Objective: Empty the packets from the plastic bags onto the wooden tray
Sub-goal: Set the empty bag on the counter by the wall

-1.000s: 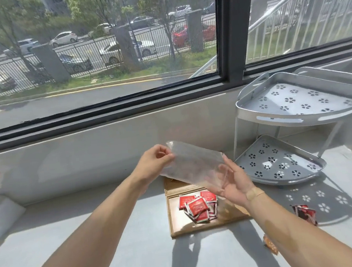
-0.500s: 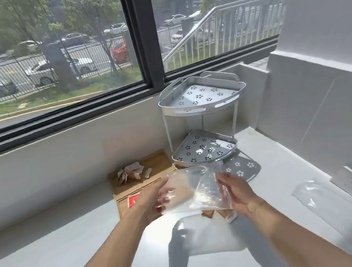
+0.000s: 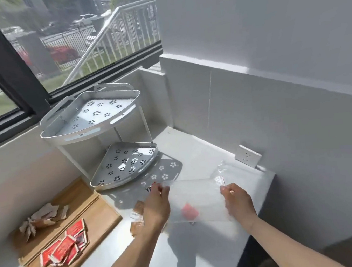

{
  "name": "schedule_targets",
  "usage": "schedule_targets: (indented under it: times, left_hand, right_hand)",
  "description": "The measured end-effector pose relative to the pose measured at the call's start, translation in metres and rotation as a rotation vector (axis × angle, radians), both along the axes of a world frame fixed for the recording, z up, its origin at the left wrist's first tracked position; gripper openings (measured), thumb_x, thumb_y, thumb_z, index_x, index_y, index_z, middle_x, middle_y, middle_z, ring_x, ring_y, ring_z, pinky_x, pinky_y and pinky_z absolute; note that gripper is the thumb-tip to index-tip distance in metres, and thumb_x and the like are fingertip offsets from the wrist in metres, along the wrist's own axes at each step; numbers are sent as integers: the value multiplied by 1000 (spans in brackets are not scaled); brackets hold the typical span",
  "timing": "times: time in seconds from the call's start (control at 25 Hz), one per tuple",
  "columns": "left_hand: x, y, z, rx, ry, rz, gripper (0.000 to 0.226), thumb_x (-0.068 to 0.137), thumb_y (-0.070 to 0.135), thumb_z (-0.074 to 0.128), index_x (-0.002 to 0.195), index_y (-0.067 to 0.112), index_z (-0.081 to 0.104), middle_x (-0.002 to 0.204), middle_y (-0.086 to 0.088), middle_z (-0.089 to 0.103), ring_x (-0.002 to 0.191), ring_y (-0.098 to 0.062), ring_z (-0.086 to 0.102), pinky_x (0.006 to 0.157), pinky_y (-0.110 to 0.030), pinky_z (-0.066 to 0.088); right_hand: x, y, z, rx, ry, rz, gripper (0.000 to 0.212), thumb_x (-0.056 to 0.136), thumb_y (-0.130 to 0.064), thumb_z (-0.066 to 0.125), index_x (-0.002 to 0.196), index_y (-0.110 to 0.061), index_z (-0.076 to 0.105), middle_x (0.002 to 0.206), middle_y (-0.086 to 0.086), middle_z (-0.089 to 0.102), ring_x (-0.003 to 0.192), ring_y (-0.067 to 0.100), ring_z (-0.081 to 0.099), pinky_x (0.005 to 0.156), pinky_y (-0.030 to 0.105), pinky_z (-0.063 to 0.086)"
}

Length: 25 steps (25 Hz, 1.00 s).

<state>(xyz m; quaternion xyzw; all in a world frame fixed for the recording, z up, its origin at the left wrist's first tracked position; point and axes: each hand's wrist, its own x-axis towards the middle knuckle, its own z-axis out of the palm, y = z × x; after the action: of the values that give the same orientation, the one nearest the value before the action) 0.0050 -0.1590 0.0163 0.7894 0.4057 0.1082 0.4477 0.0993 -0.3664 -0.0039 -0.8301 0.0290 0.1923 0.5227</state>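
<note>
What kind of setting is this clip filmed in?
Likely a home counter in a window corner: a white worktop with a corner shelf rack, a wall socket, and a window facing a street.

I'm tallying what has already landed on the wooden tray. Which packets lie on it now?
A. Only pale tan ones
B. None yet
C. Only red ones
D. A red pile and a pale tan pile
D: the wooden tray holds red packets near its front and pale tan packets behind them.
</note>
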Motion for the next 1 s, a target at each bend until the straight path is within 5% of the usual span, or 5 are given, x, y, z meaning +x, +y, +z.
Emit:
schedule_targets:
  times: [0.16, 0.44, 0.76, 1.0]
  left_hand:
    - [44, -27, -19, 123, 46, -170, 20, 97, 38, 51, 85, 22, 52, 68, 3, 59, 73, -27, 58, 63, -33, 34]
    - [98, -48, -62, -78, 194, -401, 14, 95, 20, 51, 106, 26, 59, 87, -2, 66, 66, -19, 57, 62, -30, 45]
    - [121, -60, -84, 65, 266, -422, 24, 96, 43, 51, 111, 26, 59, 82, 12, 62, 75, -6, 59, 60, -23, 42]
    - [124, -57, -88, 131, 291, -402, 26, 98, 37, 48, 116, 24, 59, 85, 9, 62, 74, -7, 58, 60, -24, 41]
  right_hand:
    - [15, -51, -17, -142, -35, 9, 28, 96, -38, 50, 77, -20, 59, 64, 2, 64, 59, 20, 57, 56, 30, 43]
    - [34, -116, -46, -102, 245, 37, 23, 90, -26, 62, 72, -13, 64, 52, -4, 63, 42, 8, 51, 44, 23, 45]
    - [43, -126, -63, -244, 300, 112, 25, 90, -30, 59, 74, -13, 69, 67, 1, 71, 47, 10, 54, 43, 22, 47]
    - [51, -120, -57, -482, 149, 303, 36, 89, -51, 54, 74, -20, 65, 72, -2, 72, 68, 18, 68, 69, 36, 58]
